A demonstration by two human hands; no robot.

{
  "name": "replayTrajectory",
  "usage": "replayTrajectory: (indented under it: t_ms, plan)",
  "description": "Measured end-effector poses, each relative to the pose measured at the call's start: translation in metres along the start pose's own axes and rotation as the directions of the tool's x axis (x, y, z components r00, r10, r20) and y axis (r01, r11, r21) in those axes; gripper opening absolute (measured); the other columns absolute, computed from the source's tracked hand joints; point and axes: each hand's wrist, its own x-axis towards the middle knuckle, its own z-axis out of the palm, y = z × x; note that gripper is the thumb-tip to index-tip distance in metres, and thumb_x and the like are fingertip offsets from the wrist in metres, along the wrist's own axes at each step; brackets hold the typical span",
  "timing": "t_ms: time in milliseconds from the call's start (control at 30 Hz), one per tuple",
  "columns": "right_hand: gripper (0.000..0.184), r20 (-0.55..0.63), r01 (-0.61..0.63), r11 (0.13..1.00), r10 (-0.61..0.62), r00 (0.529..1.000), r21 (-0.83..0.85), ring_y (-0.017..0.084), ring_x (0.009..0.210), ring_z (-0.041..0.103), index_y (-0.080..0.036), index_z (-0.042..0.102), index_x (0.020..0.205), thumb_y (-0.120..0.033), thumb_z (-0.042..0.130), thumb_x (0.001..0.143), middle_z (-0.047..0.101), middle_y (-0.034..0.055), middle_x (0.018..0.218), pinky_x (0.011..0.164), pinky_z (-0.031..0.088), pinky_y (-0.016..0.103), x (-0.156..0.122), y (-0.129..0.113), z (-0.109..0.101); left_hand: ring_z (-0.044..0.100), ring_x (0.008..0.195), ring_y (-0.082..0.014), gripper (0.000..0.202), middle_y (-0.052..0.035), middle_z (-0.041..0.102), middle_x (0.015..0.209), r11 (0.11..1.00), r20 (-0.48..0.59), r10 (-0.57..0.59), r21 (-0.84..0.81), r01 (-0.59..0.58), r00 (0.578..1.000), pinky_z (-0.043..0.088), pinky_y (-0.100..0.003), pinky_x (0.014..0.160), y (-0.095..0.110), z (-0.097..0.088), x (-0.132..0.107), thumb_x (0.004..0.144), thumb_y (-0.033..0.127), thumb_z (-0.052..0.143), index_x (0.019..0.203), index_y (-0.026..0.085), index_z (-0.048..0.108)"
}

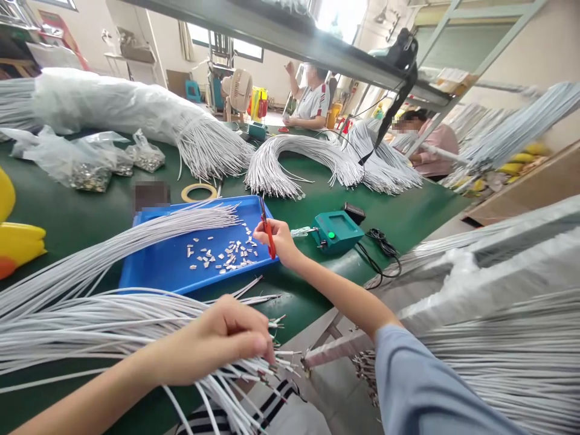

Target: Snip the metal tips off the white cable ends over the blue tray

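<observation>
My left hand (222,338) hovers over the near bundle of white cables (113,323), its fingers curled down among the stripped ends. What it grips, if anything, is hidden behind the fingers. Farther forward, my right hand (281,243) is closed around a slim red-handled tool (270,238) with a dark tip pointing up; its exact kind is unclear. That hand is over the right edge of a blue tray (158,275). In the tray lie small pale metallic pieces (233,254) and the ends of a second cable bundle (199,219).
Right of the tray stands a teal device (338,232) with a green button and a black cord (385,244). A tape roll (199,193), bagged small parts (90,169) and more white cable bundles (299,160) lie behind. Two people (312,103) sit beyond the table.
</observation>
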Motion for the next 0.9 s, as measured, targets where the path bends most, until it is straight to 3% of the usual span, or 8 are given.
replayTrajectory:
  t_ms: [133, 433, 500, 567, 633, 733, 800, 900]
  plan:
    - [0.019, -0.002, 0.023, 0.999, -0.023, 1.0, -0.026, 0.008, 0.055, 0.046, -0.015, 0.057, 0.066, -0.028, 0.07, 0.06, 0.054, -0.003, 0.061, 0.055, 0.038, 0.023, 0.0, -0.003, -0.001, 0.048, 0.062, -0.0097, 0.028, -0.0048, 0.061, 0.067, 0.994, 0.188, 0.049, 0.085, -0.066, 0.981, 0.036, -0.022, 0.06, 0.005, 0.012, -0.005, 0.086, 0.034, 0.056, 0.083, 0.013, 0.074]
    - [0.021, -0.003, 0.069, 0.997, -0.069, 0.998, -0.043, 0.008, 0.054, 0.046, -0.015, 0.056, 0.066, -0.03, 0.069, 0.06, 0.054, -0.0025, 0.06, 0.056, 0.038, 0.023, 0.003, 0.001, -0.003, 0.058, 0.072, -0.0136, 0.032, -0.0064, 0.071, 0.084, 0.941, 0.223, -0.141, 0.334, 0.06, 0.964, 0.045, -0.022, 0.065, -0.001, 0.031, -0.006, 0.087, 0.041, 0.053, 0.096, 0.018, 0.073]
    - [0.02, -0.002, 0.08, 0.995, -0.081, 0.997, -0.055, 0.008, 0.055, 0.046, -0.015, 0.056, 0.066, -0.03, 0.068, 0.06, 0.054, -0.0024, 0.06, 0.056, 0.039, 0.023, 0.002, 0.001, -0.002, 0.06, 0.078, -0.0138, 0.033, -0.0055, 0.069, 0.091, 0.894, 0.195, -0.124, 0.448, 0.024, 0.973, 0.047, -0.022, 0.07, -0.002, 0.035, -0.006, 0.09, 0.042, 0.048, 0.101, 0.021, 0.071]
    - [0.021, -0.007, 0.089, 0.993, -0.09, 0.996, -0.071, 0.008, 0.055, 0.046, -0.014, 0.056, 0.065, -0.03, 0.068, 0.06, 0.054, -0.0022, 0.06, 0.056, 0.039, 0.023, 0.003, 0.0, -0.002, 0.06, 0.099, -0.0177, 0.033, -0.0078, 0.063, 0.113, 0.751, 0.102, 0.003, 0.656, -0.07, 0.995, 0.048, -0.028, 0.086, -0.004, 0.031, -0.003, 0.092, 0.039, 0.044, 0.112, 0.024, 0.066]
    - [0.021, -0.017, 0.097, 0.991, -0.099, 0.995, -0.088, 0.008, 0.054, 0.045, -0.014, 0.057, 0.065, -0.031, 0.067, 0.06, 0.054, -0.0025, 0.058, 0.055, 0.038, 0.023, 0.004, -0.002, -0.002, 0.048, 0.121, -0.0259, 0.035, -0.0124, 0.05, 0.134, 0.458, -0.013, 0.21, 0.885, -0.087, 0.978, 0.04, -0.041, 0.101, -0.005, 0.014, 0.003, 0.092, 0.034, 0.043, 0.121, 0.023, 0.059]
    - [0.017, -0.04, 0.112, 0.989, -0.117, 0.992, -0.101, 0.007, 0.053, 0.043, -0.014, 0.058, 0.065, -0.029, 0.066, 0.061, 0.053, -0.0034, 0.057, 0.054, 0.036, 0.022, 0.005, -0.004, -0.002, 0.057, 0.102, -0.0248, 0.034, -0.0133, 0.062, 0.114, 0.09, -0.194, 0.313, 0.981, 0.174, 0.93, 0.045, -0.041, 0.092, -0.002, -0.034, 0.007, 0.094, 0.027, 0.037, 0.109, 0.017, 0.065]
    - [0.015, -0.062, 0.117, 0.989, -0.123, 0.99, -0.094, 0.007, 0.053, 0.043, -0.014, 0.058, 0.065, -0.027, 0.066, 0.062, 0.052, -0.0039, 0.056, 0.053, 0.034, 0.022, 0.007, -0.004, -0.003, 0.059, 0.097, -0.0232, 0.033, -0.0138, 0.064, 0.102, -0.056, -0.403, 0.289, 0.898, 0.436, 0.868, 0.046, -0.035, 0.084, 0.001, -0.072, 0.002, 0.092, 0.02, 0.036, 0.102, 0.014, 0.067]
    - [0.013, -0.091, 0.128, 0.99, -0.133, 0.987, -0.058, 0.006, 0.049, 0.041, -0.015, 0.056, 0.065, -0.024, 0.065, 0.063, 0.05, -0.0056, 0.053, 0.051, 0.031, 0.022, 0.016, -0.002, -0.005, 0.06, 0.096, -0.0262, 0.028, -0.0147, 0.065, 0.098, -0.074, -0.572, 0.235, 0.796, 0.601, 0.786, 0.045, -0.034, 0.082, 0.0, -0.117, -0.012, 0.088, 0.023, 0.044, 0.09, 0.01, 0.069]
